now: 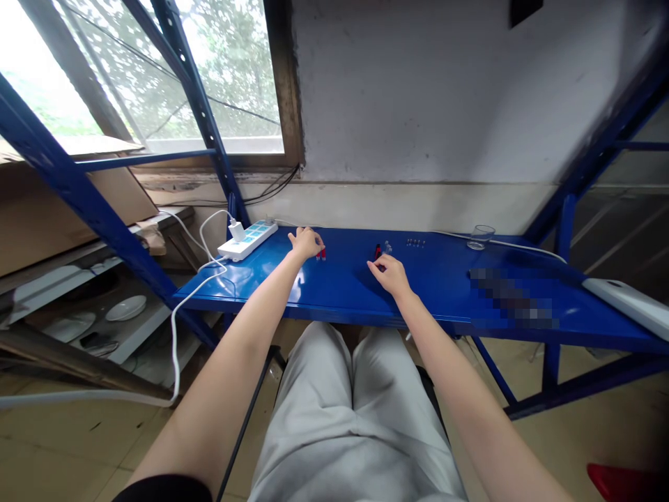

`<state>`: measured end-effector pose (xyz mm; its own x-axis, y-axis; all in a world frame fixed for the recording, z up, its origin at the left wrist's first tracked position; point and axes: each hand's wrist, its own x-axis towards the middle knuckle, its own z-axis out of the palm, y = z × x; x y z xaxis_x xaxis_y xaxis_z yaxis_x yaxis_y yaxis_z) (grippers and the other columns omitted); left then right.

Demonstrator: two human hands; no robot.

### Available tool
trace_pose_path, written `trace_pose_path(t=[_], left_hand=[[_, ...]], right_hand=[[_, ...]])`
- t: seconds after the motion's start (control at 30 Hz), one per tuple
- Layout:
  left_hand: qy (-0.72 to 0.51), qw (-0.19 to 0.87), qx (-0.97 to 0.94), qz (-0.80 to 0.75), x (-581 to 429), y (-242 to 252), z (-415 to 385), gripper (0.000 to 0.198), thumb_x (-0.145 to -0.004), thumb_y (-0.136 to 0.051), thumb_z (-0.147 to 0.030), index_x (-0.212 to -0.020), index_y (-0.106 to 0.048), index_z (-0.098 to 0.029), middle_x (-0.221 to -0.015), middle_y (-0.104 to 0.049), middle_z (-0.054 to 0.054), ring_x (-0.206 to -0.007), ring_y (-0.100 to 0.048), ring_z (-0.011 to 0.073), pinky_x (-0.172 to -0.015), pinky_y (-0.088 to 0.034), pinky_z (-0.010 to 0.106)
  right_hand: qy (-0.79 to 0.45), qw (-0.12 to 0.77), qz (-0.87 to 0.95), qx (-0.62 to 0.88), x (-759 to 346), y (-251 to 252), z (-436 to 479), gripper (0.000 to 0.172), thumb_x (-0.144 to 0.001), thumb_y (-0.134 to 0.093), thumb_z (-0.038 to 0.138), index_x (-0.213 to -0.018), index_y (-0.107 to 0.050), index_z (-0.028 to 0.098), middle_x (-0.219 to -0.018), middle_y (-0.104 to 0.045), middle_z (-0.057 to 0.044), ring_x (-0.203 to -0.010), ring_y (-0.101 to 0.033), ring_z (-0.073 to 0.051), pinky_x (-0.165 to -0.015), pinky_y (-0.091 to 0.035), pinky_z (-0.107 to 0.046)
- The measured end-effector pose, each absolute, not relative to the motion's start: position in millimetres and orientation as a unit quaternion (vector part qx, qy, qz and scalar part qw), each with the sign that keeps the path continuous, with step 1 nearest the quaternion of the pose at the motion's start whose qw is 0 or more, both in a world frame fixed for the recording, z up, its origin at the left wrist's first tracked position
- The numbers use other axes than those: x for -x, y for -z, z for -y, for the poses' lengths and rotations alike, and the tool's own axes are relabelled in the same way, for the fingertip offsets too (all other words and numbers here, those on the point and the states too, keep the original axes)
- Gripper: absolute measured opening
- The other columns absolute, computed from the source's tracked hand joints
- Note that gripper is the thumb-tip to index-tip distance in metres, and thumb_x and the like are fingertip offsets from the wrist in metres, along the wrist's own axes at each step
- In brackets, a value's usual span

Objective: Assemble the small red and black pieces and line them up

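My left hand [306,242] is at the back of the blue table, thumb and finger pinched together right beside small red pieces with pale ends [320,255]. Whether it grips one of them is hidden by the fingers. My right hand [391,274] hovers over the middle of the table with its fingertips closed; anything between them is too small to make out. Just behind it lie a small black-and-red piece [378,249] and some small clear pieces [387,247]. Farther back and to the right, several tiny metallic-looking bits [417,242] stand in a row.
On the blue table [345,289], a white power strip [251,240] with a plugged-in charger [237,231] occupies the left end. Toward the right are a clear glass [480,238], a pixelated dark object [509,298] and a white device [630,303]. Blue metal posts frame both sides.
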<state>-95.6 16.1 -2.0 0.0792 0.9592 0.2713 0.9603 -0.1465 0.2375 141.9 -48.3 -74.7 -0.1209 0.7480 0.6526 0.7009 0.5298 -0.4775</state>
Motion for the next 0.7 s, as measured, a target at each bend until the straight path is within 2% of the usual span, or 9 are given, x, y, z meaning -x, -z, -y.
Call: trace_pose_path(t=[0.7], left_hand=[[0.199,0.024,0.731,0.652,92.9,8.7,-25.0,0.010,-0.069,-0.061,-0.028,-0.069,-0.069,-0.022,-0.107,-0.057,0.007,-0.112,-0.038,0.0312,-0.094,-0.026,0.055]], right_hand=[[-0.034,0.449,0.748,0.488,-141.9,71.9,50.2,0.036,-0.083,-0.046,0.043,-0.058,-0.056,0.019,-0.065,-0.056,-0.005,-0.061,-0.049,-0.015,-0.057,-0.037,-0.028]])
